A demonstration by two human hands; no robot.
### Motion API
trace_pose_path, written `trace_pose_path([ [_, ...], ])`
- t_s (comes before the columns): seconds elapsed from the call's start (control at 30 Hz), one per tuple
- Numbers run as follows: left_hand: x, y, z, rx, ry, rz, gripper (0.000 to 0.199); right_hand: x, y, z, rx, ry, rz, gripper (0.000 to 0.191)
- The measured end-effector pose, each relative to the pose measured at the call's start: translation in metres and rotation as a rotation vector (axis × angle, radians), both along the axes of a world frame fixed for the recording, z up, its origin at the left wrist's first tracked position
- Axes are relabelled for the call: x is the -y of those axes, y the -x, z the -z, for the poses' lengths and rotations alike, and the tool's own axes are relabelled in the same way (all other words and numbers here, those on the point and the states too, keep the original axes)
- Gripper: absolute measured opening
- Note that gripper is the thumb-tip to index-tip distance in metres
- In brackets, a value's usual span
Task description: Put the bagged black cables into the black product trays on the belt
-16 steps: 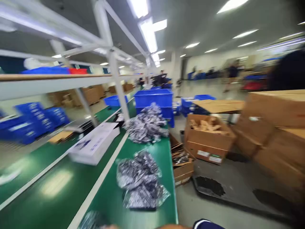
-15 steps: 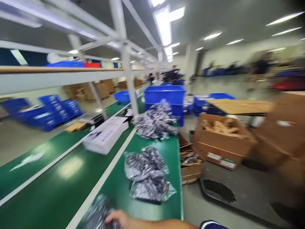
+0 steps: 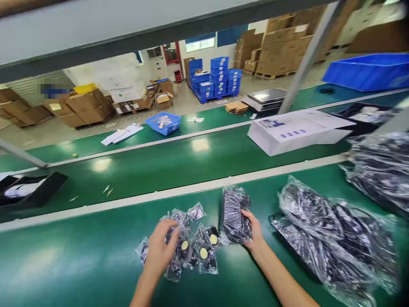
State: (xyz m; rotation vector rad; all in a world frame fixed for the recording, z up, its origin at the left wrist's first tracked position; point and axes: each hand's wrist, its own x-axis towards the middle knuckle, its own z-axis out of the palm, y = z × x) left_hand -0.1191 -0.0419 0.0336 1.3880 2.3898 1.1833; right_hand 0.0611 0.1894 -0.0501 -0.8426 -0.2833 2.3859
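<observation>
My right hand is closed around a black power adapter with a coiled cable in a clear plastic bag, held at the front green bench. To its left, my left hand hovers over a loose pile of small clear bags, its thumb and forefinger curled and apart at the pile's edge. Those small bags hold dark parts, some with round yellowish stickers. Part of the pile is hidden under my left hand. Right of my right forearm lies a heap of larger bagged black adapters and cables.
Behind the white rail is a green belt with a white box and a black tray at left. More bagged items are at the right edge. Farther off are a small blue basket and a large blue bin. A shelf beam crosses overhead.
My view has swung left from along the bench to across it. The bagged adapter in my right hand is now beside the small bags, and my left hand has come into view.
</observation>
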Motion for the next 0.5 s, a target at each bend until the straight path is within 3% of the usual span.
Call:
trace_pose_path([
  [0.07, 0.026, 0.042, -0.003, -0.090, 0.133, -0.240, 0.037, -0.001, -0.001, 0.001, 0.026, -0.016, -0.002, 0.014],
  [0.13, 0.052, 0.069, 0.004, -0.086, 0.319, -0.388, 0.053, -0.002, -0.002, 0.001, 0.050, -0.033, -0.011, 0.014],
  [0.23, 0.081, 0.080, 0.023, 0.061, 0.466, -0.372, 0.047, -0.005, -0.004, 0.001, 0.096, -0.045, -0.025, 0.015],
  [0.37, 0.100, 0.069, 0.035, 0.315, 0.280, -0.269, 0.032, -0.009, -0.008, 0.005, 0.205, -0.037, -0.014, 0.018],
  [0.5, 0.117, 0.067, 0.033, 0.672, 0.031, -0.420, 0.042, -0.010, -0.017, 0.010, 0.258, -0.080, -0.028, 0.019],
])
